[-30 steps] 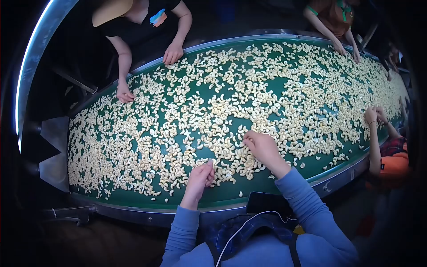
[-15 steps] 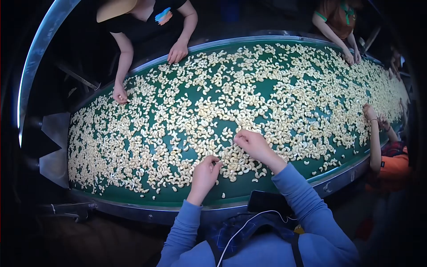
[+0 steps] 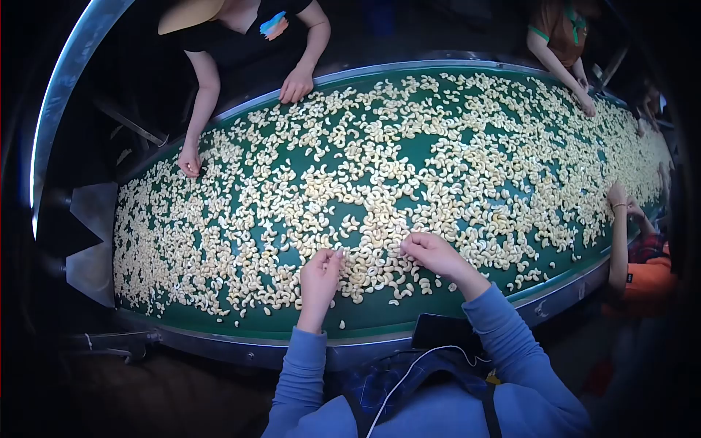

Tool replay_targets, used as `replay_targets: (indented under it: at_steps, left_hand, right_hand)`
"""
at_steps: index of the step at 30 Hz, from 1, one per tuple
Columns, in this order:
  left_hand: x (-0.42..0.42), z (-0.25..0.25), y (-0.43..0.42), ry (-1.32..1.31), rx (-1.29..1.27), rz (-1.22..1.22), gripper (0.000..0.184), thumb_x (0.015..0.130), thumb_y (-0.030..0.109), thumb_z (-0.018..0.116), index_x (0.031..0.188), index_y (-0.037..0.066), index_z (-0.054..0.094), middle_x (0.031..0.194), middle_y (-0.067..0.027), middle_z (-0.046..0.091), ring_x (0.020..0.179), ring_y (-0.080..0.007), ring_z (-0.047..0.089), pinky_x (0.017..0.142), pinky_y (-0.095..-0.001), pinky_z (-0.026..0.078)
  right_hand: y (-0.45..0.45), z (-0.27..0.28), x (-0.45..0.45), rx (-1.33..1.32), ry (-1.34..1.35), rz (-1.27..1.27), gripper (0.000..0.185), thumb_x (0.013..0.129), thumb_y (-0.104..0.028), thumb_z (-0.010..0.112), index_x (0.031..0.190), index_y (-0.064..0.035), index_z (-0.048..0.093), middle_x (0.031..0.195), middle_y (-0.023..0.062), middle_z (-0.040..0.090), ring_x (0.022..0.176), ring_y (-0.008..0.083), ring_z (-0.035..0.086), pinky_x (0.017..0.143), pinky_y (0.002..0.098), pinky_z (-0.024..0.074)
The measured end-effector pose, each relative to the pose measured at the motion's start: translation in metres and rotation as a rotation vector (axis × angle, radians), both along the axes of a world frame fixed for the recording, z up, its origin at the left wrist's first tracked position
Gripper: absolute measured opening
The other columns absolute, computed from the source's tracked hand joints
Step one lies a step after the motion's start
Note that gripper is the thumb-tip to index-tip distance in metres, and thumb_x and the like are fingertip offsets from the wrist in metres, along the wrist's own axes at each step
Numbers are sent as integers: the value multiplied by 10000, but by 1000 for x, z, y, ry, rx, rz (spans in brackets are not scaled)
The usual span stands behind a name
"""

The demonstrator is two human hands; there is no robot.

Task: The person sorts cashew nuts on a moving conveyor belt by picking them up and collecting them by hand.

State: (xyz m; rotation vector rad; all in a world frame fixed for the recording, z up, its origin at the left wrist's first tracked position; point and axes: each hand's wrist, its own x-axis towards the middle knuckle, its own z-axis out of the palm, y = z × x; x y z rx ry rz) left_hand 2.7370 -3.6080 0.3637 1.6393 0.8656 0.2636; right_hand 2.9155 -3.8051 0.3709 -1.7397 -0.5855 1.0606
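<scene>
Pale curved cashew nuts [image 3: 380, 212] lie scattered in a broad layer over a green conveyor belt [image 3: 380, 310]. My left hand [image 3: 320, 281] is just above the near part of the belt, thumb and fingers pinched together; whatever is between the tips is too small to make out. To its right, my right hand [image 3: 431, 255] hovers over the nuts, its thumb and forefinger also pressed together, with any held item hidden. The two hands are apart, with nuts between them.
Across the belt, a person in black has one hand [image 3: 189, 160] over nuts and another [image 3: 296, 85] at the far rim. More people work at the right, one in an orange garment [image 3: 648, 276]. A metal rim [image 3: 241, 353] edges the belt; metal plates [image 3: 91, 277] stand left.
The nuts have shifted left along the belt. My left hand has moved slightly left since the first frame. My right hand went left, then back right and a little nearer to me.
</scene>
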Motion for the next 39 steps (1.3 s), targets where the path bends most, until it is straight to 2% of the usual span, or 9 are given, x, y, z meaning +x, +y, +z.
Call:
replay_targets:
  at_steps: [4, 7, 15, 23, 26, 29, 33, 34, 39]
  left_hand:
    - [23, 9, -6, 243, 679, -146, 195, 916, 228, 634, 965, 42, 599, 638, -130, 604, 577, -317, 603, 543, -407, 460]
    - [21, -13, -1, 280, 706, -194, 199, 931, 254, 614, 937, 61, 565, 660, -157, 635, 637, -360, 641, 555, -457, 478]
    - [38, 4, -32, 135, 794, -111, 167, 953, 244, 581, 926, 79, 588, 670, -127, 651, 601, -349, 643, 534, -449, 486]
    - [72, 5, -28, 369, 803, -345, 195, 899, 240, 624, 876, 48, 592, 755, -170, 675, 738, -364, 663, 628, -486, 490]
    - [66, -7, -19, 177, 702, -417, 203, 937, 260, 604, 899, 62, 579, 681, -128, 634, 590, -268, 623, 519, -391, 460]
    - [61, -11, -41, -104, -509, -241, 205, 985, 288, 559, 973, 83, 558, 626, -34, 532, 494, -113, 480, 445, -249, 354]
    - [64, 4, -126, -585, -961, -59, 196, 1040, 251, 415, 1044, 74, 500, 794, -48, 537, 552, -82, 422, 490, -214, 322]
    - [69, 8, -153, -637, -838, 2, 179, 1033, 233, 423, 1043, 71, 498, 818, -57, 545, 607, -94, 453, 549, -219, 363]
    - [97, 17, -226, -614, 210, -155, 210, 966, 181, 510, 940, 1, 615, 964, -120, 632, 983, -278, 584, 892, -353, 442]
  right_hand:
    - [-19, 23, -10, -3, -128, 10, 264, 979, -263, 552, 921, -41, 683, 785, -32, 605, 721, 47, 507, 655, 223, 421]
    - [-40, 33, -11, -59, -137, -5, 265, 974, -276, 559, 909, -54, 689, 707, -35, 567, 646, 57, 499, 590, 235, 413]
    - [-91, 28, -22, -14, 377, -231, 257, 979, -280, 562, 897, -67, 680, 649, -71, 484, 570, 37, 421, 512, 218, 333]
    - [-100, 21, -23, 38, 132, -128, 225, 988, -260, 555, 931, -66, 654, 715, -67, 501, 597, 19, 394, 535, 188, 313]
    - [-107, 34, -17, 1, 339, -154, 227, 988, -233, 543, 997, -35, 655, 747, -43, 542, 638, 34, 455, 552, 205, 358]
    - [-111, 33, -18, 240, 765, -321, 213, 1023, -217, 497, 1003, -24, 583, 742, -39, 473, 537, 23, 346, 464, 189, 240]
    - [-89, 28, -29, 287, 1065, -766, 205, 1017, -196, 476, 1035, -17, 575, 915, 56, 583, 780, 135, 589, 684, 254, 497]
    - [-91, 22, -30, 347, 1113, -732, 230, 1006, -214, 481, 1055, -10, 576, 962, 78, 608, 921, 193, 617, 850, 311, 516]
    - [-100, -4, -26, 552, 1083, -681, 284, 1006, -220, 417, 1121, -13, 574, 1071, 122, 633, 995, 223, 630, 910, 348, 512]
